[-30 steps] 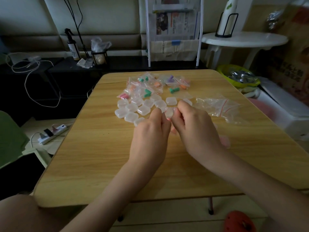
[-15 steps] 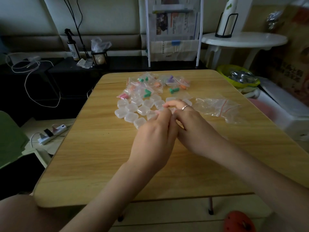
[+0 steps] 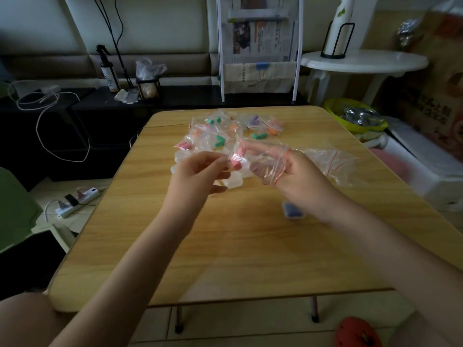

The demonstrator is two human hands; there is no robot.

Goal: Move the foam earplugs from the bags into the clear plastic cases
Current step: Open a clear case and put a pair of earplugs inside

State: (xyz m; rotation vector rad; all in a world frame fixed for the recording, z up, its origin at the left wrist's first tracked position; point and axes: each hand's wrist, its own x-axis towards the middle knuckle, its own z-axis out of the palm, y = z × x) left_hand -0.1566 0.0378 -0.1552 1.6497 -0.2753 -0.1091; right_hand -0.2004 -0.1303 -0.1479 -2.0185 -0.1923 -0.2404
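Above the middle of the wooden table (image 3: 250, 246), both hands hold a small clear zip bag (image 3: 260, 161) with pink foam earplugs (image 3: 236, 161) inside. My left hand (image 3: 198, 176) pinches the bag's left end at the earplugs. The fingers of my right hand (image 3: 300, 181) are inside or behind the bag's open, red-lined end. Further back lies a pile of bags (image 3: 233, 128) with green, orange, purple and pink earplugs. Clear plastic cases (image 3: 233, 182) sit under my hands, mostly hidden. One closed case (image 3: 293, 211) with something blue lies below my right wrist.
Empty crumpled bags (image 3: 330, 164) lie to the right of my hands. A white side table (image 3: 363, 62), a yellow bowl (image 3: 355, 118) and white boxes stand beyond the right edge. A power strip (image 3: 77, 200) and green chair (image 3: 15, 209) are on the left.
My hands have lifted from the cases and moved apart, now stretching a bag with pink earplugs between them. A closed case with blue contents is uncovered on the table.
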